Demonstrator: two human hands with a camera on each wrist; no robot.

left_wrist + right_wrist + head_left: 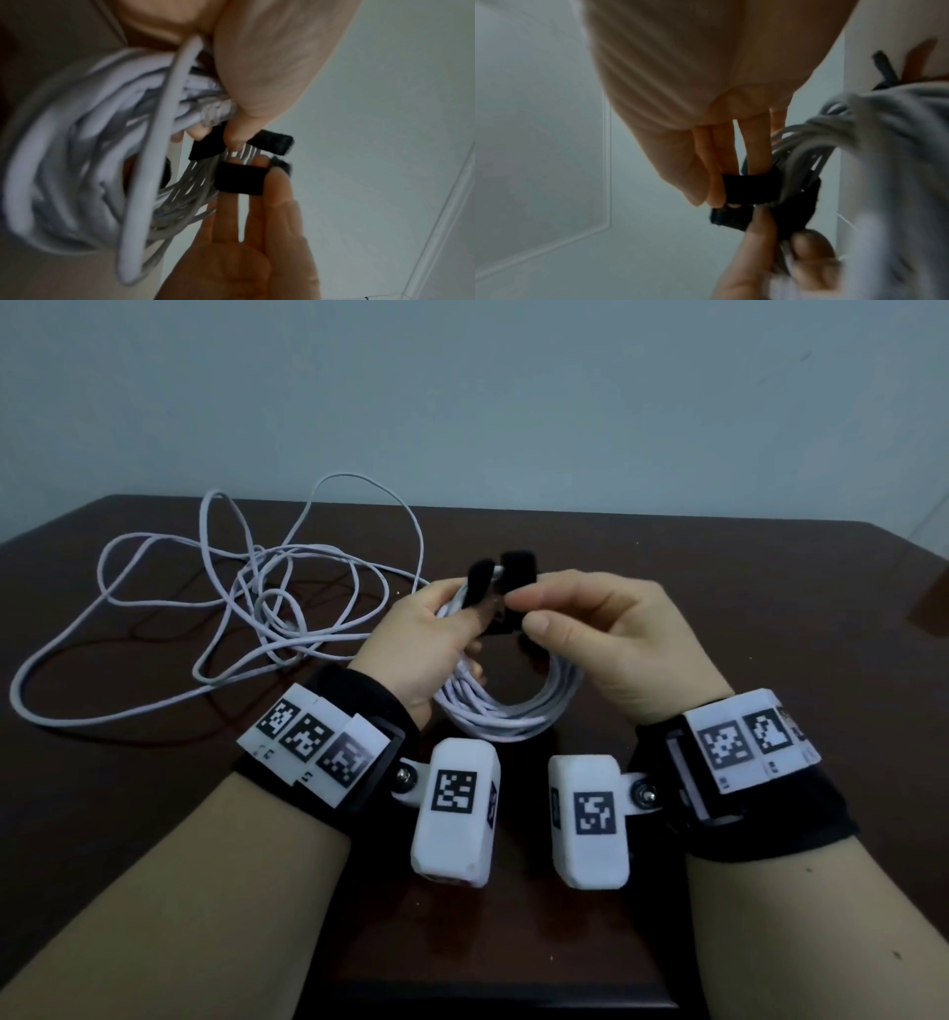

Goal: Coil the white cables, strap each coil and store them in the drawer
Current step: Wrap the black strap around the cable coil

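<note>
A coil of white cable (506,711) hangs upright above the dark table, held at its top by both hands. My left hand (436,629) grips the coil's strands (77,154) and one end of a black strap (482,580). My right hand (590,629) pinches the other part of the black strap (516,572), which loops over the coil's top. In the left wrist view the strap (239,178) wraps over my right fingers (277,207). The right wrist view shows the strap (752,190) against the cable bundle (859,130). A second white cable (246,603) lies loose and tangled on the table at the left.
The dark brown table (744,608) ends at a pale wall behind. White marker-tagged camera boxes (454,809) hang under both wrists. No drawer is in view.
</note>
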